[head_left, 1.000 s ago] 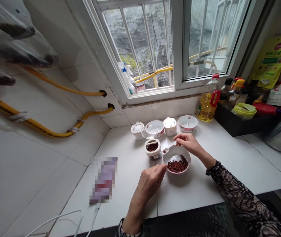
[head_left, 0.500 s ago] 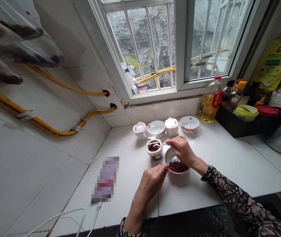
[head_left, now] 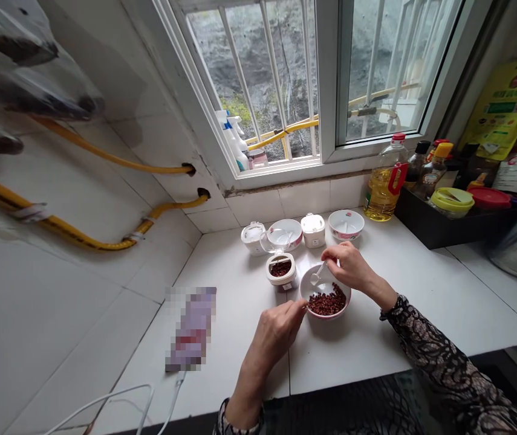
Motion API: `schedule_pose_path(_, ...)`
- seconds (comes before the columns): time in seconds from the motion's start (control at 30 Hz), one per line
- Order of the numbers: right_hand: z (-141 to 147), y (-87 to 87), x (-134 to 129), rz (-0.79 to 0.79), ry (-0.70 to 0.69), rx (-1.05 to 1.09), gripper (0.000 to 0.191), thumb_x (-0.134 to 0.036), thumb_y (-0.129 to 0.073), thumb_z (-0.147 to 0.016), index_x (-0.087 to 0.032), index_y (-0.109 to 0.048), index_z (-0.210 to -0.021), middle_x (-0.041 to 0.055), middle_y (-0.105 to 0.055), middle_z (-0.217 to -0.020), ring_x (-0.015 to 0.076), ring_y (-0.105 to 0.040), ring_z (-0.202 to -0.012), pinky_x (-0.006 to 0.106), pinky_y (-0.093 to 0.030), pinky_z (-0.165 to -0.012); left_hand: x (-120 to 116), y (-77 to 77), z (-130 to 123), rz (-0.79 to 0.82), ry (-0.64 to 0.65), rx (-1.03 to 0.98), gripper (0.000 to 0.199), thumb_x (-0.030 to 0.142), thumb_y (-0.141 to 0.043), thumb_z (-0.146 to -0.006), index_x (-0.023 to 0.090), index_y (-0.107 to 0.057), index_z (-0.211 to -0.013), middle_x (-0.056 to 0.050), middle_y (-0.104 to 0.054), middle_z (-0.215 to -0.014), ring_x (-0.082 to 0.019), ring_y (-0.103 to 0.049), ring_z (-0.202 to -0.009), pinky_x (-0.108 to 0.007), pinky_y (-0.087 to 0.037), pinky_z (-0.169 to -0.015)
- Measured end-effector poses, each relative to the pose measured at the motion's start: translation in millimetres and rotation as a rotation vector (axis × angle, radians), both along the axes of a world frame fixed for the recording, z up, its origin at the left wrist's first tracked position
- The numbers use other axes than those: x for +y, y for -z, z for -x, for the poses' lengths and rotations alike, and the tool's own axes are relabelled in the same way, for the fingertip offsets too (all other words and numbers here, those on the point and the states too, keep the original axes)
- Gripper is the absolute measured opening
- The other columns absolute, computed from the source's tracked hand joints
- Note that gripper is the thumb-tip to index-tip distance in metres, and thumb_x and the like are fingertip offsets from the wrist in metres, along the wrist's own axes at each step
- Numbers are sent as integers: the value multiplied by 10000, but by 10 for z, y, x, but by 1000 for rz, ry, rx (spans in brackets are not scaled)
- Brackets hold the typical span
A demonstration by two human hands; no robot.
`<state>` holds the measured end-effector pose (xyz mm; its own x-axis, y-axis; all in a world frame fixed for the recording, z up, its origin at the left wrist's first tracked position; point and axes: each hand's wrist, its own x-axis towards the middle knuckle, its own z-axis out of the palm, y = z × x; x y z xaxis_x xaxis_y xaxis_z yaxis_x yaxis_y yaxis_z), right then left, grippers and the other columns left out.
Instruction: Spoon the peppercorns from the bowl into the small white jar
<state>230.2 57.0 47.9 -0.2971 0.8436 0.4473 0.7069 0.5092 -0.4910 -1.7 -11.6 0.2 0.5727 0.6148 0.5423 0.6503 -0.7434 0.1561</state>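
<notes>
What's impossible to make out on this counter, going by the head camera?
All in the head view:
- Object at the counter's left: pixelated, identity hidden.
- Spoon handle's end: hidden by the right hand.
- Bottom of the bowl: partly covered by dark red grains.
- Label on the open seasoning jar: too small to read.
- Purple-handled vessel: blurred, cut off by the right edge.
</notes>
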Motion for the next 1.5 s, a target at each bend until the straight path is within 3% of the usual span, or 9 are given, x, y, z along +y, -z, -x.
schedule_pose_path(0.13,52,38,-29,49,-43,-124,215,-47,-524,-809,-166,-704,-805,72,-776,-818,184,-665,-738,378,-367,-891,-4,3,9,5,-1,1,288,252,-344,-1075,172,-616,-1022,-28,-677,-710,-135,-664,-597,-209,-439,-519)
schedule_pose_path(0.4,116,73,-28,141,-99,4,258,-31,-522,-781,-181,-730,-763,21,-759,-724,139,-634,-637,328,-422,-862,1,14,12,13,-4,11,270,244,-360,-1068,183,-621,-1030,-24,-682,-717,-128,-663,-598,-204,-442,-529)
schedule_pose_path(0.63,23,13,7,333,-6,186,252,-90,-501,-759,-167,-741,-764,3,-692,-622,142,-609,-602,235,-435,-604,5,17,19,-1,1,4,252,233,-370,-1063,180,-614,-1029,-17,-675,-708,-129,-657,-587,-207,-436,-515)
schedule_pose_path(0.77,-30,8,32,304,22,148,257,-98,-493,-759,-177,-738,-764,0,-692,-627,143,-598,-606,247,-436,-629,4,14,17,-13,-3,6,258,239,-366,-1065,179,-613,-1025,-15,-669,-699,-125,-647,-568,-206,-422,-500)
schedule_pose_path(0.93,-25,5,11,98,13,-51,258,-59,-501,-785,-181,-724,-746,28,-728,-675,148,-589,-625,370,-402,-891,3,2,8,-8,1,15,293,260,-327,-1081,174,-602,-1027,-21,-678,-709,-134,-665,-591,-213,-429,-509)
schedule_pose_path(1.1,40,5,-40,126,-79,-99,256,-31,-506,-768,-176,-714,-734,36,-750,-717,149,-619,-654,381,-376,-918,5,13,14,-13,-5,15,305,256,-320,-1081,176,-610,-1036,-23,-677,-701,-133,-664,-583,-206,-447,-523)
schedule_pose_path(1.2,39,10,-28,162,-84,-21,264,-43,-500,-762,-183,-720,-719,17,-736,-679,136,-604,-616,341,-413,-860,6,19,18,-21,-6,14,297,245,-326,-1078,173,-611,-1034,-23,-678,-702,-131,-658,-569,-205,-447,-515)
schedule_pose_path(1.37,-22,-9,7,287,-32,155,252,-93,-492,-737,-179,-728,-716,4,-681,-605,138,-584,-583,247,-424,-616,7,23,14,-22,-2,8,276,239,-340,-1075,172,-604,-1030,-19,-680,-704,-131,-656,-567,-209,-438,-507)
schedule_pose_path(1.5,-49,-30,15,374,10,228,251,-113,-482,-711,-174,-725,-723,-4,-663,-595,140,-577,-594,241,-415,-598,8,28,13,-8,3,4,263,241,-353,-1071,178,-604,-1025,-15,-677,-707,-125,-645,-564,-210,-432,-512)
